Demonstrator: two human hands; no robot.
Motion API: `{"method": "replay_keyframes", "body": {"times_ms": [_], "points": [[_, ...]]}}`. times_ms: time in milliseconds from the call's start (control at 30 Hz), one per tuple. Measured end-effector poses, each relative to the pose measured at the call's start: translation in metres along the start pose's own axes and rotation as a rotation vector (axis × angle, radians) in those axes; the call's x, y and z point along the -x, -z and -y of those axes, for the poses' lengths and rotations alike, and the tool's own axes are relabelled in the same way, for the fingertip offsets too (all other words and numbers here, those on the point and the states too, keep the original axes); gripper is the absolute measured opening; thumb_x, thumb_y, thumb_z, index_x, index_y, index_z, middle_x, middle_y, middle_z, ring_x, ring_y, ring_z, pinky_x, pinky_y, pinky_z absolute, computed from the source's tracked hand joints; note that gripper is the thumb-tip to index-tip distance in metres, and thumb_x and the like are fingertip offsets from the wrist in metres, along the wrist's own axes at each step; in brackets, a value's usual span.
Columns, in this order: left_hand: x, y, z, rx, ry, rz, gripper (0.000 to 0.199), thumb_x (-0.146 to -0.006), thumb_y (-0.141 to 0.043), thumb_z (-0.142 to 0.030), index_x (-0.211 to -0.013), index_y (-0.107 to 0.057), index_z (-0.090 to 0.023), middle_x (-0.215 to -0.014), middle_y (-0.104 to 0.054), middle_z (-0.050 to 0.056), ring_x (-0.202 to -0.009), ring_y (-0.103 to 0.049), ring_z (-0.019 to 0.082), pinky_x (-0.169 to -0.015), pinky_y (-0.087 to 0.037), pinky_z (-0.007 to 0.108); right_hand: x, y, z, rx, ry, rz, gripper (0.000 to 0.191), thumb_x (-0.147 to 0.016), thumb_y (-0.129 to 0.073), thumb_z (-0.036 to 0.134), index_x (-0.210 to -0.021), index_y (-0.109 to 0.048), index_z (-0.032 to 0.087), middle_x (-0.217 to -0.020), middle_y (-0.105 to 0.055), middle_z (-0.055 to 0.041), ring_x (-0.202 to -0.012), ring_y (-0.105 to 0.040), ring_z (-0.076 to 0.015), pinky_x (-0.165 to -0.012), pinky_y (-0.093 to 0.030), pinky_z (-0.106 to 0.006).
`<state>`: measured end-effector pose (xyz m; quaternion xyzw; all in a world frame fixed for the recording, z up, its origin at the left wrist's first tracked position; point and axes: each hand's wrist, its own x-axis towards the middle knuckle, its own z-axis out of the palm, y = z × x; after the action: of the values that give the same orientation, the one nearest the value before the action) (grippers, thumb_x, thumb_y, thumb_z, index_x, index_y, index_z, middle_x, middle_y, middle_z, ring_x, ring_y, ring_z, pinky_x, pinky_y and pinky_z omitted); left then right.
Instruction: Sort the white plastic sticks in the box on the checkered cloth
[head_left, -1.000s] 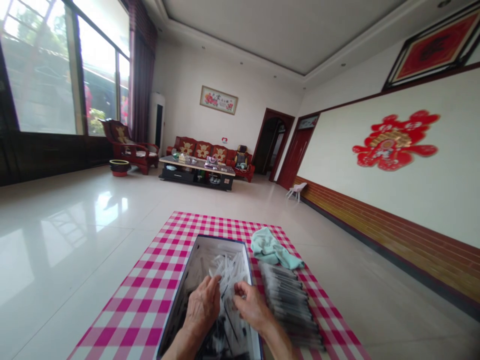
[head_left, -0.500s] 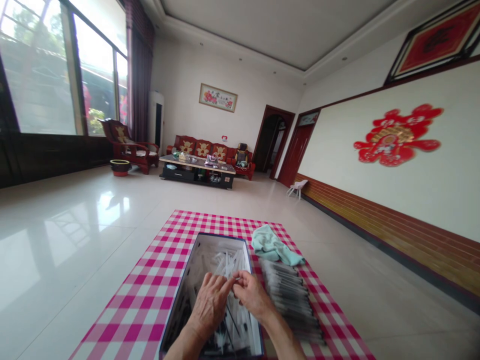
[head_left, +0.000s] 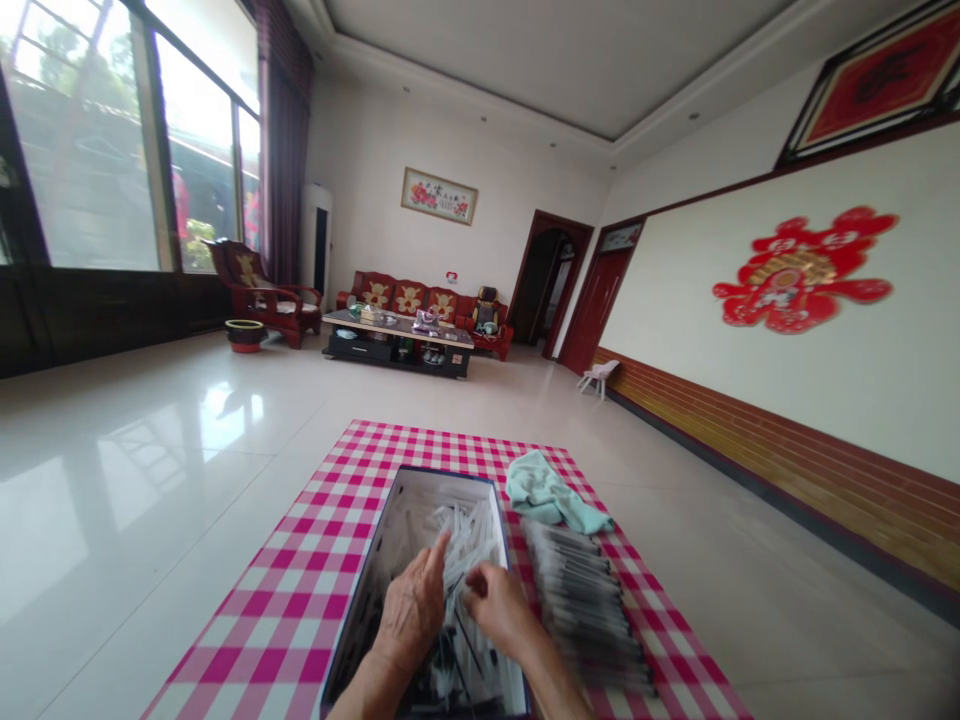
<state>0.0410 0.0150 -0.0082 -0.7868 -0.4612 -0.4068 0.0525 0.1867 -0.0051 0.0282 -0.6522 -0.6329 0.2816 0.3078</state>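
An open box point(head_left: 495, 492) with white inner walls and a dark blue edge holds many thin clear and white plastic pieces point(head_left: 469, 530) and black parts. Over its middle is my left hand point(head_left: 415, 605), its index finger stretched forward; whatever its other fingers hold is hidden. My right hand point(head_left: 496, 605) is pinched over the box's right side, close to a thin dark stick, and what lies between its fingertips is too small to name. Right of the box lies a row of dark-tipped, pen-like sticks point(head_left: 585, 600), blurred.
A pink-and-white checked cloth point(head_left: 285, 570) covers the table. A pale green rag point(head_left: 551, 490) lies beyond the pen-like sticks. Further off on the tiled floor stand a coffee table point(head_left: 397, 345), a red sofa, an armchair and a small light chair point(head_left: 598, 377).
My hands have moved apart from where their fingertips met. The left index finger now points forward, and the right hand sits slightly lower. The view has shifted a little.
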Motion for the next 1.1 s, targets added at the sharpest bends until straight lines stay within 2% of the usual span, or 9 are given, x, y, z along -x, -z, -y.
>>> {"method": "replay_keyframes", "body": {"times_ms": [67, 167, 300, 500, 567, 667, 833, 1000, 1100], "points": [[0.001, -0.005, 0.002, -0.001, 0.044, -0.04, 0.041, -0.086, -0.033, -0.006, -0.123, -0.046, -0.015, -0.084, -0.068, 0.006, -0.075, -0.066, 0.017, -0.064, -0.052, 0.025, 0.004, -0.006, -0.002, 0.136, -0.008, -0.001, 0.01, -0.061, -0.056, 0.009, -0.061, -0.061, 0.018, -0.066, -0.07, -0.006, -0.071, -0.066, -0.0221, -0.065, -0.045, -0.029], [0.001, -0.01, 0.005, -0.007, 0.13, -0.092, 0.031, -0.087, -0.036, -0.012, -0.112, -0.055, -0.017, -0.084, -0.069, 0.006, -0.077, -0.067, 0.017, -0.067, -0.052, 0.025, 0.008, -0.016, -0.003, 0.302, -0.052, -0.006, 0.013, -0.06, -0.056, 0.007, -0.053, -0.06, 0.018, -0.064, -0.07, -0.011, -0.071, -0.068, -0.0278, -0.062, -0.046, -0.032], [-0.001, -0.007, 0.009, -0.033, 0.255, -0.125, 0.027, -0.092, -0.035, -0.021, -0.107, -0.057, -0.018, -0.089, -0.072, 0.007, -0.078, -0.069, 0.018, -0.066, -0.052, 0.026, 0.006, -0.024, -0.002, 0.413, -0.073, -0.024, 0.014, -0.063, -0.057, 0.008, -0.053, -0.062, 0.018, -0.068, -0.071, -0.0142, -0.076, -0.068, -0.0297, -0.064, -0.046, -0.033], [-0.004, 0.005, 0.014, -0.021, 0.427, -0.116, 0.038, -0.095, -0.031, -0.025, -0.129, -0.046, -0.017, -0.106, -0.071, 0.009, -0.08, -0.07, 0.02, -0.064, -0.053, 0.028, 0.002, -0.007, 0.004, 0.345, -0.007, -0.054, 0.014, -0.066, -0.054, 0.009, -0.065, -0.066, 0.015, -0.073, -0.071, -0.0121, -0.076, -0.066, -0.0241, -0.066, -0.043, -0.029], [-0.003, 0.003, 0.013, 0.007, 0.393, -0.109, 0.039, -0.094, -0.032, -0.023, -0.13, -0.045, -0.019, -0.106, -0.071, 0.008, -0.081, -0.07, 0.018, -0.064, -0.053, 0.026, -0.002, 0.003, 0.006, 0.266, 0.017, -0.062, 0.014, -0.066, -0.053, 0.009, -0.067, -0.066, 0.016, -0.071, -0.071, -0.0086, -0.073, -0.065, -0.0219, -0.064, -0.042, -0.027], [0.0, -0.003, 0.013, 0.069, 0.259, -0.117, 0.035, -0.092, -0.033, -0.018, -0.122, -0.051, -0.017, -0.098, -0.071, 0.007, -0.083, -0.069, 0.017, -0.067, -0.054, 0.025, -0.01, 0.013, 0.009, 0.111, 0.033, -0.086, 0.014, -0.067, -0.053, 0.013, -0.071, -0.065, 0.016, -0.064, -0.068, -0.0034, -0.065, -0.063, -0.0179, -0.058, -0.04, -0.024], [0.004, -0.011, 0.01, 0.141, 0.078, -0.144, 0.027, -0.092, -0.035, -0.02, -0.111, -0.055, -0.015, -0.094, -0.07, 0.009, -0.085, -0.068, 0.017, -0.073, -0.055, 0.027, -0.018, 0.02, 0.009, -0.188, 0.023, -0.136, 0.012, -0.071, -0.051, 0.02, -0.075, -0.061, 0.016, -0.058, -0.063, 0.0008, -0.052, -0.058, -0.0138, -0.047, -0.039, -0.021], [0.005, -0.01, 0.008, 0.193, -0.011, -0.157, 0.026, -0.094, -0.035, -0.021, -0.111, -0.053, -0.015, -0.094, -0.071, 0.009, -0.085, -0.069, 0.016, -0.076, -0.055, 0.025, -0.021, 0.021, 0.016, -0.474, 0.037, -0.285, 0.026, -0.079, -0.048, 0.041, -0.09, -0.055, 0.018, -0.081, -0.066, -0.0036, -0.066, -0.063, -0.016, -0.052, -0.049, -0.023], [0.004, -0.007, 0.006, 0.211, -0.037, -0.146, 0.027, -0.094, -0.034, -0.021, -0.114, -0.052, -0.016, -0.095, -0.071, 0.007, -0.086, -0.068, 0.015, -0.076, -0.055, 0.023, -0.021, 0.021, 0.023, -0.581, 0.055, -0.375, 0.03, -0.078, -0.051, 0.046, -0.089, -0.054, 0.019, -0.082, -0.064, -0.0036, -0.07, -0.062, -0.0163, -0.058, -0.051, -0.025]]}}
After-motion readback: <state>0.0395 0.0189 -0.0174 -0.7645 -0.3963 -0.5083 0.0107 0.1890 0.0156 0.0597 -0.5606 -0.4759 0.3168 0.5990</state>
